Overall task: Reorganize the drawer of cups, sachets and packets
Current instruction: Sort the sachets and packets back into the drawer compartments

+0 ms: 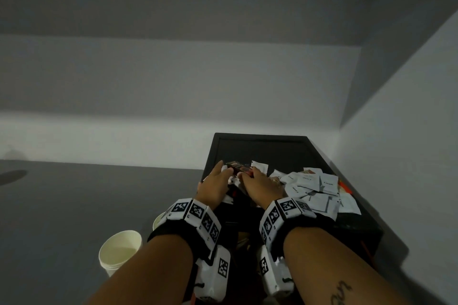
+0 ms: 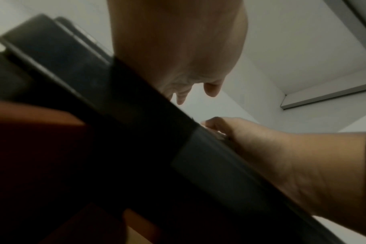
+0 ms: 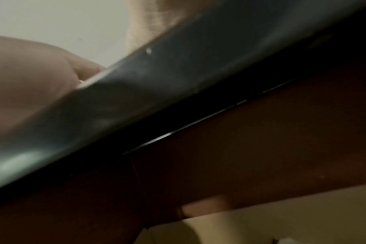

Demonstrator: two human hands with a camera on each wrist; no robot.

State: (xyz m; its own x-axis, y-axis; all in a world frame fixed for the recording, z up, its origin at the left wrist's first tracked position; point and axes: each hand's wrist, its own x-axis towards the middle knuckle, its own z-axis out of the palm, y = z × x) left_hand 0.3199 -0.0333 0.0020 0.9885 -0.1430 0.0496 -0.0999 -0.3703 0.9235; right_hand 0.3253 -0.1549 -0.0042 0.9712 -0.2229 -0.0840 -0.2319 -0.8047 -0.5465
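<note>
In the head view both hands reach into the black drawer (image 1: 260,140). Between them is a small stack of dark brown packets (image 1: 238,166). My left hand (image 1: 226,169) holds the stack's left end, its fingers lying along the end and its thumb on top. From the right, my right hand (image 1: 248,174) grips the same stack with curled fingers. A heap of white sachets (image 1: 312,188) lies in the right half of the drawer. In the left wrist view, the left palm (image 2: 178,49) and the right hand (image 2: 282,148) sit above the drawer's dark rim (image 2: 209,161); the packets are hidden there.
A stack of white paper cups (image 1: 119,250) stands outside the drawer, to the left. Another cup rim (image 1: 158,221) peeks out behind my left wrist. White walls enclose the far and right sides. Red items (image 1: 345,187) show under the sachets at the drawer's right edge.
</note>
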